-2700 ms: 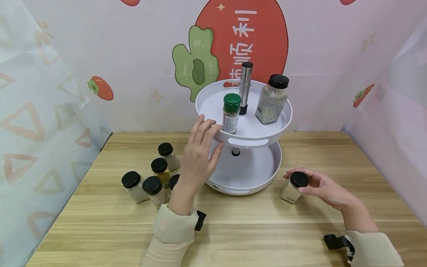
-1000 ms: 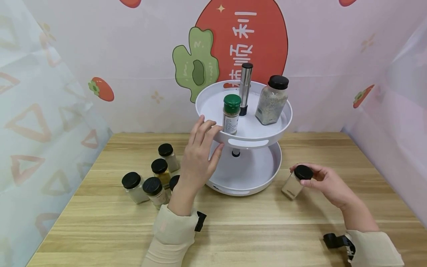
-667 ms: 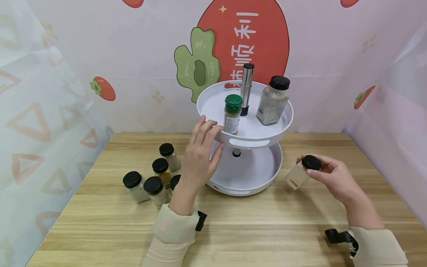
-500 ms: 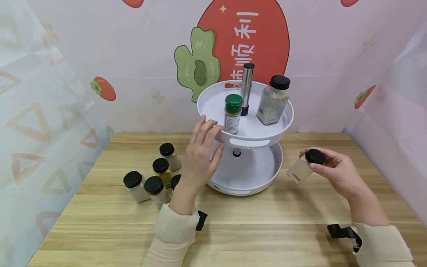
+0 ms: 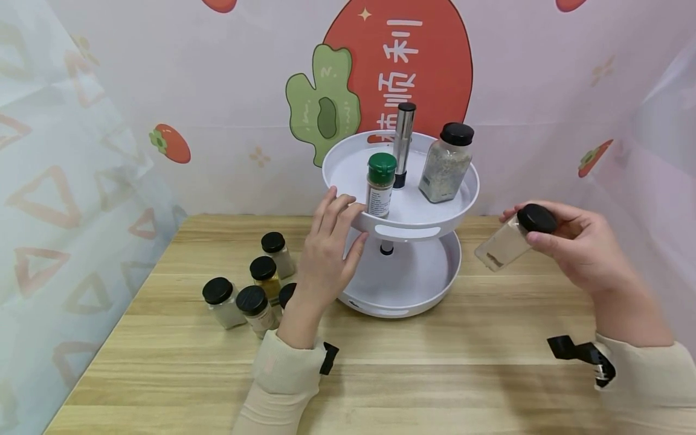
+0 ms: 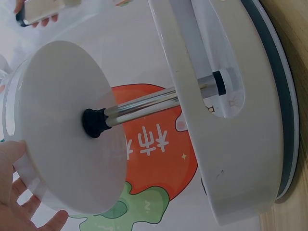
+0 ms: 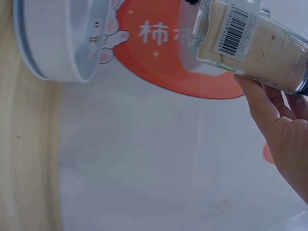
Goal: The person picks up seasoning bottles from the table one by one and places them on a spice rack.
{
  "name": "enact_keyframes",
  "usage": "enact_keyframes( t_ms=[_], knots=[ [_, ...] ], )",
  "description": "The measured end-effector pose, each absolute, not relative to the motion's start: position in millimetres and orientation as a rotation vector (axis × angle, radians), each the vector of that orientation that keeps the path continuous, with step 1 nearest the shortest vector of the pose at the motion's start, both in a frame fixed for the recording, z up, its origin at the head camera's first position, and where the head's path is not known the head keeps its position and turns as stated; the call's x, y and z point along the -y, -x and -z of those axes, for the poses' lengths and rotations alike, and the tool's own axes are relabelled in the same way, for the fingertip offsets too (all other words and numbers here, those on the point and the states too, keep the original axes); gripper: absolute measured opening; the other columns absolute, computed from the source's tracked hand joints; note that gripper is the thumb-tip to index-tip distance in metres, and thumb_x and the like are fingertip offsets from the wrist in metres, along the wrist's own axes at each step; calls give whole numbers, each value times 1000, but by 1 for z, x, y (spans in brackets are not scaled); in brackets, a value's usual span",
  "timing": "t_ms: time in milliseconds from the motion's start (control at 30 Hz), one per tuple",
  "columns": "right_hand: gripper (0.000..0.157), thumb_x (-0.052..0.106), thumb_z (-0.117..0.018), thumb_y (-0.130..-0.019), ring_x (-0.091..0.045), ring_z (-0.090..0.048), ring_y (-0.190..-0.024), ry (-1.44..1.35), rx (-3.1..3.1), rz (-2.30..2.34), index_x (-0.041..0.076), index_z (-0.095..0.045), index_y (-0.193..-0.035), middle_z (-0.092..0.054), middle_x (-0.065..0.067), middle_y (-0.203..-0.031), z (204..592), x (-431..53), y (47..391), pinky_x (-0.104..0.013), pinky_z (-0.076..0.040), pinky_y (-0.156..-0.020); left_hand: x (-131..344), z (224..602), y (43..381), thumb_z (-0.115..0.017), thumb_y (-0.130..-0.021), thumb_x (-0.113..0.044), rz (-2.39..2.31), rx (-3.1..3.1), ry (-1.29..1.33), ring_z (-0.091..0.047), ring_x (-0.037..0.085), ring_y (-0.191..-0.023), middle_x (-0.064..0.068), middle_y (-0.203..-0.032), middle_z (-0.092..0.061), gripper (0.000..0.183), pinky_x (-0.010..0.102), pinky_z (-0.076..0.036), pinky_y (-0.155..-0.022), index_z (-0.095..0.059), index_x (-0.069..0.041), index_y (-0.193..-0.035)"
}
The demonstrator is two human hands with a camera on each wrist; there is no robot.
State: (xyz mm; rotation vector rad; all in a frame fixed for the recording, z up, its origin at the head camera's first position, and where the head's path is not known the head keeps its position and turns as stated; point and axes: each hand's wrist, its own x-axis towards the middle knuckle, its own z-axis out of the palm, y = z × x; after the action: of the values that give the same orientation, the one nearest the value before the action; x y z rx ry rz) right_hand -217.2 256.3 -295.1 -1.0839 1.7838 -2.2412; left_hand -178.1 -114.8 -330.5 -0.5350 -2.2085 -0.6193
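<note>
In the head view my right hand (image 5: pixel 582 251) grips a glass spice jar (image 5: pixel 502 244) near its black lid. The jar is tilted in the air to the right of a white two-tier turntable rack (image 5: pixel 408 231). Pale powder and a barcode label (image 7: pixel 234 31) show through its base end in the right wrist view. My left hand (image 5: pixel 326 257) rests with fairly straight fingers on the left rim of the upper tray. Beside those fingers a green-capped spice bottle (image 5: pixel 380 184) stands on that tray. A larger black-lidded jar (image 5: pixel 446 164) stands at the tray's right.
Several small black-lidded jars, among them a yellow-filled jar (image 5: pixel 265 278), stand on the wooden table (image 5: pixel 179 374) left of my left forearm. One is partly hidden by that arm. A steel post (image 5: pixel 403 142) rises through the rack. A printed backdrop (image 5: pixel 228 78) hangs behind.
My right hand has lifted the spice jar off the table, tilted it and raised it up and to the right. The left hand stays at the upper tray's rim.
</note>
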Motion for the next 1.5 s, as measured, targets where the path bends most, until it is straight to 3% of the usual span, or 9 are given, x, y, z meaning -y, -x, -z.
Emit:
enact_keyframes(
  t_ms=[333, 733, 967, 1233, 1500],
  knots=[
    [44, -32, -36, -87, -31, -64, -119, 1175, -1769, 2238, -25, -45, -130, -68, -25, -119, 241, -239, 215, -25, -53, -99, 115, 330, 179, -65, -96, -16, 613, 2206, 537, -29, 31, -150, 11, -140, -50, 40, 40, -34, -121, -52, -10, -134],
    [38, -23, -46, -91, -25, -60, -114, 1122, -1989, 2076, -22, -47, -129, -68, -20, -118, 203, -207, 218, -21, -52, -93, 115, 332, 178, -66, -96, -17, 599, 2209, 534, -30, 30, -149, 10, -139, -51, 40, 38, -35, -120, -53, -10, -133],
    [39, -19, -51, -92, -21, -63, -110, 1021, -1881, 2151, -13, -56, -130, -71, -15, -117, 196, -190, 224, -21, -56, -90, 115, 332, 179, -66, -95, -16, 603, 2203, 540, -31, 30, -149, 10, -140, -51, 40, 38, -35, -120, -53, -10, -133],
    [35, -12, -64, -88, -18, -67, -94, 787, -1959, 2175, 0, -69, -121, -73, -10, -112, 186, -168, 231, -23, -59, -79, 115, 332, 179, -66, -96, -17, 600, 2187, 547, -32, 31, -148, 10, -139, -51, 40, 38, -35, -120, -53, -10, -133],
    [29, -11, -69, -85, -18, -67, -90, 782, -2008, 2109, 1, -73, -112, -73, -10, -105, 182, -151, 234, -23, -60, -79, 115, 332, 180, -66, -96, -16, 605, 2184, 543, -32, 31, -148, 11, -139, -51, 40, 39, -35, -120, -53, -10, -133]
  ],
)
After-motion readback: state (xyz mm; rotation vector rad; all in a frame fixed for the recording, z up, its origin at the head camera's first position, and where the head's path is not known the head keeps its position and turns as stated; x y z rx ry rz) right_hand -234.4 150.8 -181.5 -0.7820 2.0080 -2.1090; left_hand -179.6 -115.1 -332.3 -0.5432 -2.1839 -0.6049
